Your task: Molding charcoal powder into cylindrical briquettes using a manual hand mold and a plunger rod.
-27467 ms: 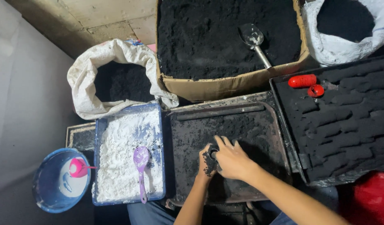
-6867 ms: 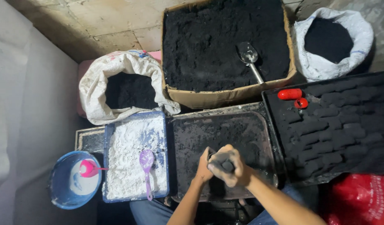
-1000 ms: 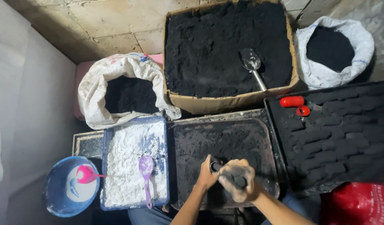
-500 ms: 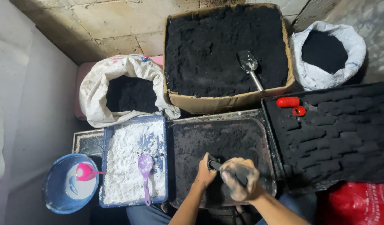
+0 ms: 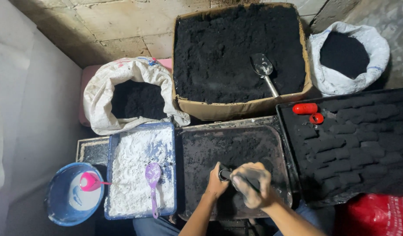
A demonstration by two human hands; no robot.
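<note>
My left hand (image 5: 216, 185) is wrapped around a small dark tube mould (image 5: 223, 174) standing on the black-dusted metal tray (image 5: 236, 144). My right hand (image 5: 250, 189), coated in grey-black powder, is closed around a dark rod (image 5: 241, 180) whose end sits in the mould's mouth. Both hands are over the tray's near edge. Black powder covers the tray.
A blue tray of white powder (image 5: 127, 161) with a purple spoon (image 5: 152, 180) lies to the left, beside a blue bowl (image 5: 61, 201) holding a pink scoop (image 5: 88, 181). Behind are a cardboard box of black powder (image 5: 219, 52) with a metal scoop (image 5: 266, 72) and two sacks (image 5: 122, 94) (image 5: 350, 52). At right a black tray (image 5: 350, 144) carries dark moulded pieces and a red item (image 5: 305, 108).
In the last second my right hand has shifted slightly on the rod while the left hand kept hold of the mould. The view has moved a little.
</note>
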